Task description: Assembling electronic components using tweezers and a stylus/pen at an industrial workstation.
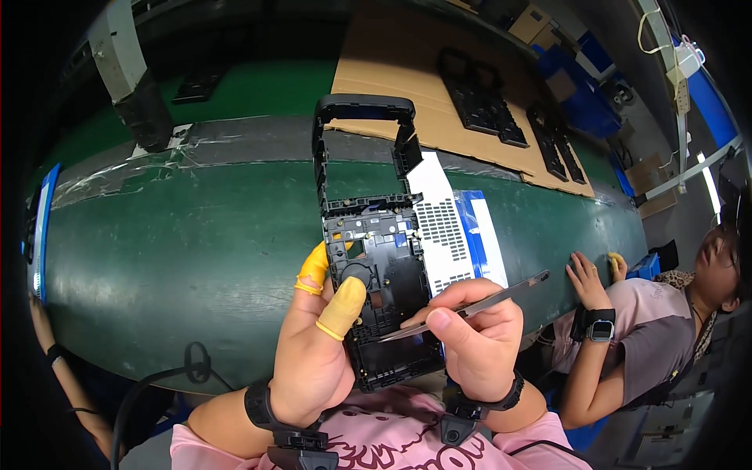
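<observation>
My left hand [313, 345], with yellow finger cots on thumb and a finger, grips the left side of a black plastic housing [392, 274]. The housing has an open rectangular frame at its far end and small brass-coloured inserts along its body. Its near end tilts toward my chest. In my right hand [482, 337] a pair of dark metal tweezers [501, 296] is pinched between thumb and fingers. The tweezers' tip points left, over the lower part of the housing. Whether the tip holds anything is too small to tell.
Beyond the housing lie white sheets with printed grids [442, 227] and a blue-and-white packet [478, 227]. Several black housings [478, 98] rest on a cardboard sheet [384, 55]. A co-worker [619, 329] sits at the right; another person's arm [70, 384] shows at the left. A metal post [129, 78] stands at the back left.
</observation>
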`<state>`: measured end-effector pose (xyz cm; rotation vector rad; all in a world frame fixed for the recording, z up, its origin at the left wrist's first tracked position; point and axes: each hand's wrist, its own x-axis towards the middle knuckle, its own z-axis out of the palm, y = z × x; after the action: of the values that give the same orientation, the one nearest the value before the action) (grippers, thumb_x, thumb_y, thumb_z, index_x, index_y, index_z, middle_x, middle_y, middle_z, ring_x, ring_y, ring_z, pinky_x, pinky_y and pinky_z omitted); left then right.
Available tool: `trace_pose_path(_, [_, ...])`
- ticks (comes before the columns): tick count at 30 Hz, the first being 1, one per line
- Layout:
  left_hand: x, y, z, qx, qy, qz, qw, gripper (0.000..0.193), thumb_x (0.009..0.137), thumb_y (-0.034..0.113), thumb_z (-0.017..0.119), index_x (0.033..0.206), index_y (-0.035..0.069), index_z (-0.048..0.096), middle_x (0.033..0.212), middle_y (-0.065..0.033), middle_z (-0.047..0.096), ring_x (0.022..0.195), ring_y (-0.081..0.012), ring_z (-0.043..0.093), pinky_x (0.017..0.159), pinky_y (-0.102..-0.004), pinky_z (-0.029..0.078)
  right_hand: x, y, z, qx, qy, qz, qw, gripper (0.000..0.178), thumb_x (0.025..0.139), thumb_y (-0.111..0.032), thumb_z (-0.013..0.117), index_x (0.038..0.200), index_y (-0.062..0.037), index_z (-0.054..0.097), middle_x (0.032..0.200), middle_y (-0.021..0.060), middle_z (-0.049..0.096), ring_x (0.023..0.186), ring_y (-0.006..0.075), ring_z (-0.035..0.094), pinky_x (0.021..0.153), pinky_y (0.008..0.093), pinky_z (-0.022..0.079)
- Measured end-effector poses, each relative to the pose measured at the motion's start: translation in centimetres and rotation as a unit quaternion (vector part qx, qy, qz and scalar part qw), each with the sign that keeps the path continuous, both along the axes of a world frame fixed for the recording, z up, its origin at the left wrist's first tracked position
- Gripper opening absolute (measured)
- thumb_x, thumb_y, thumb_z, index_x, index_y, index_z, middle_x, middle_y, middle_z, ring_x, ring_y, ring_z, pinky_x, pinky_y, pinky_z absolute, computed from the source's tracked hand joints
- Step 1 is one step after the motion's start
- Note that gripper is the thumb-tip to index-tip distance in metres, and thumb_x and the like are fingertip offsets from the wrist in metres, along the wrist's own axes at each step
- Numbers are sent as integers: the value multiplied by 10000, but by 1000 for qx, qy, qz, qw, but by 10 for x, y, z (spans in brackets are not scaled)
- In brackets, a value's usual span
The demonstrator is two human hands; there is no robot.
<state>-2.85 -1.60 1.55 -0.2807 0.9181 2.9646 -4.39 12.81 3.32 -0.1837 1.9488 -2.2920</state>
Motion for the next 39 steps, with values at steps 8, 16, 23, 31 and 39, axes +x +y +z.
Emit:
trace_pose_path(8, [-3,1,10,40,-17,5,999,511,818,127,574,1271,87,341,1128,-64,492,1001,-158,494,870,-306,423,-5,1,1,-26,24,22,999,152,771,52,602,918,47,563,843,64,586,720,78,559,631,189,440])
trace_pose_path(16, [-2,-4,10,-37,12,-27,999,843,574,-180,414,1342,84,189,1233,-88,388,1091,-211,453,912,-339,403,-19,14,9,-55,-24,26,998,127,770,5,610,885,24,560,754,48,584,599,59,508,526,166,392])
trace_pose_path(23, [-4,-6,14,-8,50,30,998,721,663,2,627,1292,65,279,1232,-88,401,1106,-226,447,951,-389,366,-94,62,-21,27,-2,-58,998,92,788,-21,584,868,6,547,705,39,576,523,39,462,462,151,326])
trace_pose_path(31, [-7,-6,10,11,-19,73,997,433,855,158,502,1250,57,357,1138,-84,497,1039,-204,501,907,-364,405,-106,74,-40,24,-11,-61,998,87,783,-2,577,862,16,547,674,82,599,513,46,472,459,150,339])
trace_pose_path(39, [-8,-4,10,3,-29,72,997,409,852,144,496,1232,46,378,1126,-86,509,1031,-198,508,896,-361,416,-106,76,-43,1,-15,-82,997,77,778,7,581,845,18,544,631,33,553,518,53,491,455,153,342])
